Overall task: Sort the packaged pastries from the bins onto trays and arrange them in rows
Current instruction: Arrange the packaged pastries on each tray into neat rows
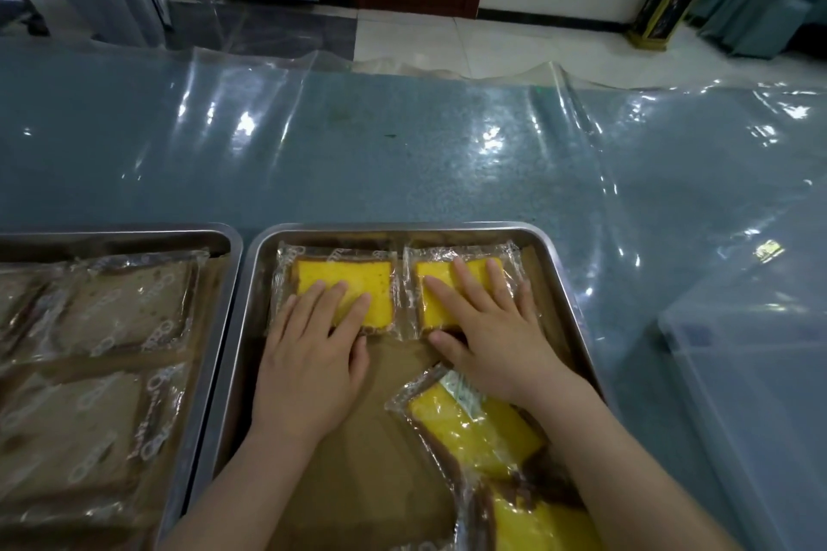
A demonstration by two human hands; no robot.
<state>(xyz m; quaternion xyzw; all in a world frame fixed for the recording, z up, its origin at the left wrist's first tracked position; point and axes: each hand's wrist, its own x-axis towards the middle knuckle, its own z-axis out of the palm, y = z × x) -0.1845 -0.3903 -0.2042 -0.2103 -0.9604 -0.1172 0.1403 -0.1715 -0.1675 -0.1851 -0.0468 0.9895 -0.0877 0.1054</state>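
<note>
A steel tray (543, 246) lined with brown paper holds yellow cake slices in clear wrappers. Two lie side by side along its far edge. My left hand (313, 353) rests flat on the left slice (344, 277), fingers straight. My right hand (488, 327) presses flat on the right slice (441, 295). Under my right forearm lies a third yellow slice (470, 429), turned at an angle, and a fourth (537, 523) lies at the tray's near right corner.
A second steel tray (223, 264) to the left holds several wrapped brown slices (121, 309) in rows. A clear plastic bin (756, 371) stands at the right. The table (358, 148) is covered with a blue cloth under wrinkled clear plastic sheeting.
</note>
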